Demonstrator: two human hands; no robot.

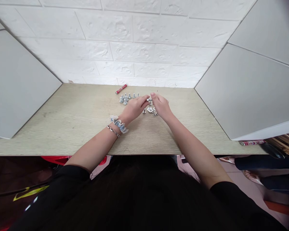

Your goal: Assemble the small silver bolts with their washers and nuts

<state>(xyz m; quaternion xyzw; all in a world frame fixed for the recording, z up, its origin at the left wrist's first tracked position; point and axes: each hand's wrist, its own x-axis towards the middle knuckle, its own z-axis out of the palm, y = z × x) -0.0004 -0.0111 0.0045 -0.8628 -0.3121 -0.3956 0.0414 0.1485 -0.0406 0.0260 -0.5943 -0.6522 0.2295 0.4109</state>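
Above the table, a small silvery bolt [149, 100] bridges the gap between my two hands. At one end my left hand [134, 108] is closed on it, thumb and fingertips pinching beside a hex-shaped part. My right hand [162, 106] is closed around the other end, thumb on top, and covers that end. Whether the hex part is a head or a nut I cannot tell. Just below lie loose washers [149, 109], a single upright bolt [144, 111] and small metal nuts [154, 114]. To the left, several bolts with washers [124, 98] stand grouped on their heads.
A red marker-like tube [121, 89] lies behind the bolts. The pale wooden table [86, 106] meets a white brick-patterned wall [144, 51]. Grey panels [250, 89] border both sides. Another person's legs [252, 162] show at lower right.
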